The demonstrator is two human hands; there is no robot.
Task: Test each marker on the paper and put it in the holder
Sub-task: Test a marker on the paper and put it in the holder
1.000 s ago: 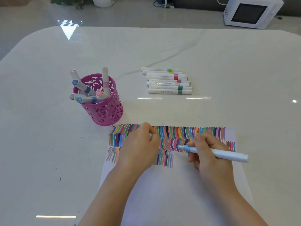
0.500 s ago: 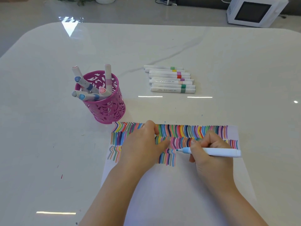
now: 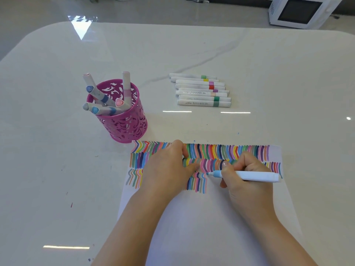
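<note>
The white table (image 3: 57, 169) fills the view, and a sheet of paper (image 3: 201, 227) lies on its near side, its far edge covered with rows of short coloured strokes. Both forearms reach in from the near edge over the sheet.

A pink cut-out holder (image 3: 126, 129) stands just beyond the paper's far left corner, with several capped markers (image 3: 101, 96) leaning in it. To its right, well apart, a row of white markers (image 3: 203, 91) lies side by side on the table.

The left hand (image 3: 169, 169) lies palm down on the strokes, fingers loosely bent, their tips pressing the sheet flat.

The right hand (image 3: 247, 181) rests its heel on the paper and is clenched around a white marker with a light blue tip (image 3: 257, 176), thumb and forefinger pinching it close behind the blue collar. The barrel lies almost flat and runs out to the right past the knuckles. The tip points left and meets the paper at the right end of the lowest row of strokes, just beside the left hand's fingertips (image 3: 194, 166).
</note>
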